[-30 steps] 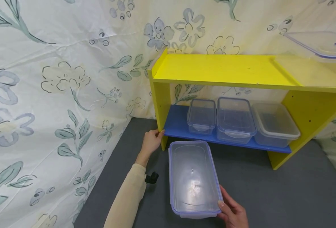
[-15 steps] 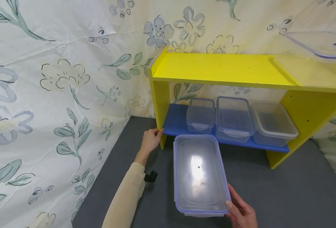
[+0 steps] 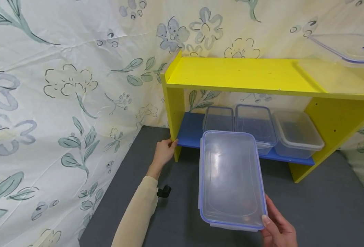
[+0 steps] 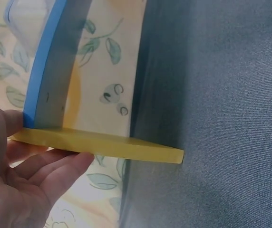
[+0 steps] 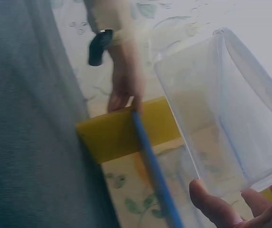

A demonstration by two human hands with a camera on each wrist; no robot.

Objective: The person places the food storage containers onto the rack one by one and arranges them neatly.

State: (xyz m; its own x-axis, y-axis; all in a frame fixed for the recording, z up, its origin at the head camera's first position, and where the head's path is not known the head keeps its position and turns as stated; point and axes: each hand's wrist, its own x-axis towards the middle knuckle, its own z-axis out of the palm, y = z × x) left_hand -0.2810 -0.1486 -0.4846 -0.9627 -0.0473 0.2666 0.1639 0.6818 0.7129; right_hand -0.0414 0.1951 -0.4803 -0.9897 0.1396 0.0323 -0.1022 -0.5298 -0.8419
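Over on the left, a floral curtain (image 3: 61, 96) hangs as the backdrop, running down to the grey floor (image 3: 324, 206). The left hand (image 3: 164, 153), out of a cream sleeve (image 3: 135, 216), holds the front edge of the yellow shelf unit (image 3: 231, 73) at its left side panel, right where the blue lower shelf (image 3: 188, 133) meets it; the left wrist view shows that grip with the thumb on one face of the yellow panel and the fingers (image 4: 55, 166) lying fairly straight along the other, pinching the board between them. A small black object (image 3: 164, 191) sits at the wrist. Moving to the middle, a clear container with a blue-rimmed lid (image 3: 231, 178) is up off the floor, in front of the left half of the blue lower shelf, its far end overlapping the view of the boxes stored there. Behind it on that shelf stand three clear lidded boxes (image 3: 296, 133) side by side. The right hand (image 3: 277, 231) has the container by its near right corner, thumb on the lid's edge, fingers curled under the base as the right wrist view shows. Far right, at the right end of the yellow top board, another clear lidded box (image 3: 348, 48) is partly out of frame.
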